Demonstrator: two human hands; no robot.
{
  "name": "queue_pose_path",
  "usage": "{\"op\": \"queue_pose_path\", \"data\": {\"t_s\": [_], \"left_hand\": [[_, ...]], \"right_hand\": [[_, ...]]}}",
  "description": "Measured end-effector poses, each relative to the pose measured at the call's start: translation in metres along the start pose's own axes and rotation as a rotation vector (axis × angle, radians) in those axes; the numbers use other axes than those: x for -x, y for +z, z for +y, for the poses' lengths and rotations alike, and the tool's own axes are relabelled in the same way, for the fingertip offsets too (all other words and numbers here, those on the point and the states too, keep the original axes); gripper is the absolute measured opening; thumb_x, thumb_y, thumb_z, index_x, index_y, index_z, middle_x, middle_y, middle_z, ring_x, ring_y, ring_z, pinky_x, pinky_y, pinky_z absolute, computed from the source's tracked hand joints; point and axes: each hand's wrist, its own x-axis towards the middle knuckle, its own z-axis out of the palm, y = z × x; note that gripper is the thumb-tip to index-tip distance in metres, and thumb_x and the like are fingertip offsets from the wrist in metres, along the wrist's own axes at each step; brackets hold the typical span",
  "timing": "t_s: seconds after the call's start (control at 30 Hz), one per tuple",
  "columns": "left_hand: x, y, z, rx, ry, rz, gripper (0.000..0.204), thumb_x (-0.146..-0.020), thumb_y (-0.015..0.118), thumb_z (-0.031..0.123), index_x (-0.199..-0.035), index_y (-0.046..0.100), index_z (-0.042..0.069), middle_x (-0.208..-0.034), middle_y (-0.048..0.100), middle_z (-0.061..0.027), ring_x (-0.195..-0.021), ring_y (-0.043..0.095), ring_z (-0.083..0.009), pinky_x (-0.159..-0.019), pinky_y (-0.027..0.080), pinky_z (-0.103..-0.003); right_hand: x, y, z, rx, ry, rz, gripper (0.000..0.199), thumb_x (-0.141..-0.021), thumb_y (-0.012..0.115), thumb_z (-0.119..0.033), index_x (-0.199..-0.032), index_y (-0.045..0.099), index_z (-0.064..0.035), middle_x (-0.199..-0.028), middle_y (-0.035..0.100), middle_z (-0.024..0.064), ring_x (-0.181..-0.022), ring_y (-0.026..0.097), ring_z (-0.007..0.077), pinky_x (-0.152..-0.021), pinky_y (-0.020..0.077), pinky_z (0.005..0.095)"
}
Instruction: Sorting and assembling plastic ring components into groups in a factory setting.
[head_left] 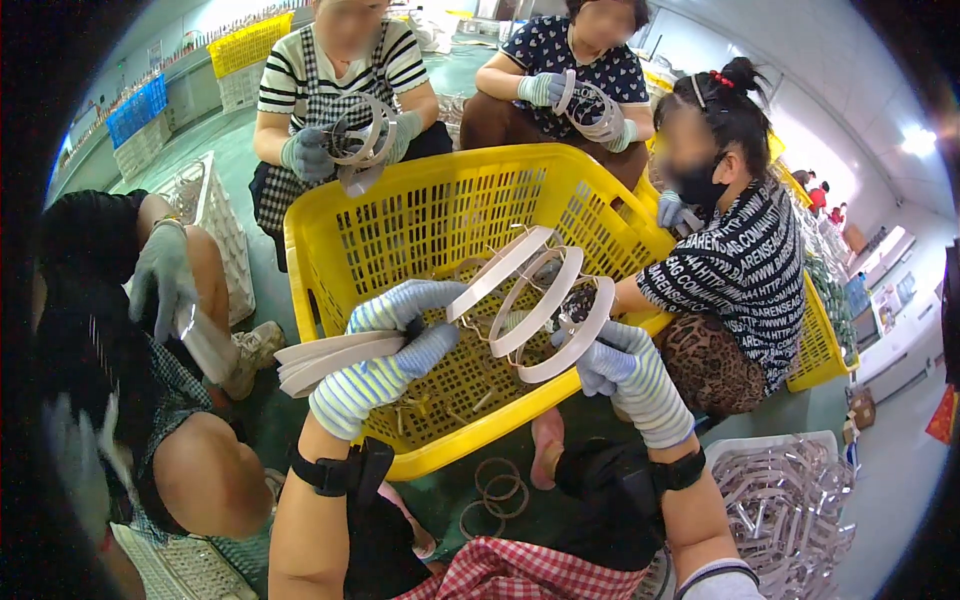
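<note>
My left hand point(392, 340), in a striped grey glove, is closed. A bundle of flat pale strips point(335, 362) sticks out of it to the left. The fingertips of this hand also reach one end of a cage-like piece point(570, 275), made of several pale bands joined by thin metal wires. My right hand point(622, 372), gloved alike, pinches the lower right band of that piece. Dark, shiny bits show inside the bands; what they are I cannot make out. Both hands are above the near part of a yellow plastic basket point(440, 465).
Co-workers point(345, 90) sit around the basket, several with similar banded pieces. At the lower right a white crate point(780, 440) holds many pale banded parts. Loose rings point(500, 490) lie on the floor near my feet. A white crate point(215, 235) stands at the left.
</note>
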Motion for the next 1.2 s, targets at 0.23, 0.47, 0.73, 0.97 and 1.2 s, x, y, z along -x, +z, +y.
{"op": "queue_pose_path", "data": {"t_s": [0.23,0.47,0.73,0.97,1.2], "left_hand": [[0.003,0.001,0.0,-0.014,-0.07,-0.072,0.028,-0.082,0.061,0.0,-0.108,0.064,0.007,-0.088,0.064,0.003,-0.063,0.048,-0.0029,-0.057,0.041,-0.02],[0.009,0.007,-0.002,-0.037,0.046,-0.068,0.027,-0.081,0.061,0.001,-0.108,0.064,0.007,-0.088,0.064,0.0026,-0.062,0.049,-0.003,-0.057,0.043,-0.02],[0.007,0.015,0.011,-0.02,-0.106,-0.055,0.027,-0.08,0.066,0.008,-0.107,0.065,0.005,-0.087,0.064,-0.0014,-0.065,0.051,-0.0069,-0.06,0.044,-0.023],[0.006,0.011,0.001,-0.216,0.146,0.005,0.028,-0.079,0.068,0.011,-0.106,0.065,0.005,-0.092,0.064,-0.0049,-0.071,0.055,-0.012,-0.065,0.046,-0.026],[0.006,0.013,0.014,-0.158,-0.004,0.013,0.026,-0.078,0.068,0.014,-0.102,0.065,0.004,-0.09,0.062,-0.0088,-0.074,0.057,-0.0182,-0.068,0.046,-0.027]], "right_hand": [[-0.001,0.001,0.003,0.031,0.017,-0.015,0.034,-0.085,0.066,-0.028,-0.103,0.065,0.0003,-0.062,0.053,-0.0036,-0.051,0.043,0.0029,-0.046,0.0304,0.0191],[0.002,0.005,-0.002,0.05,0.08,-0.034,0.027,-0.086,0.065,-0.025,-0.099,0.065,-0.0012,-0.063,0.053,-0.0039,-0.052,0.043,0.0032,-0.047,0.0315,0.019],[0.003,-0.001,0.004,0.201,-0.081,0.077,0.024,-0.082,0.067,-0.015,-0.101,0.062,-0.0022,-0.084,0.062,-0.0012,-0.073,0.053,0.005,-0.064,0.0445,0.0211],[0.001,-0.009,0.012,0.226,-0.112,0.13,0.022,-0.081,0.067,-0.014,-0.098,0.062,-0.0012,-0.084,0.062,0.0012,-0.075,0.054,0.007,-0.067,0.0454,0.0224],[-0.001,-0.009,0.019,0.322,-0.207,0.135,0.023,-0.083,0.065,-0.016,-0.099,0.063,0.001,-0.084,0.063,0.0062,-0.077,0.057,0.0115,-0.07,0.0475,0.0262]]}}
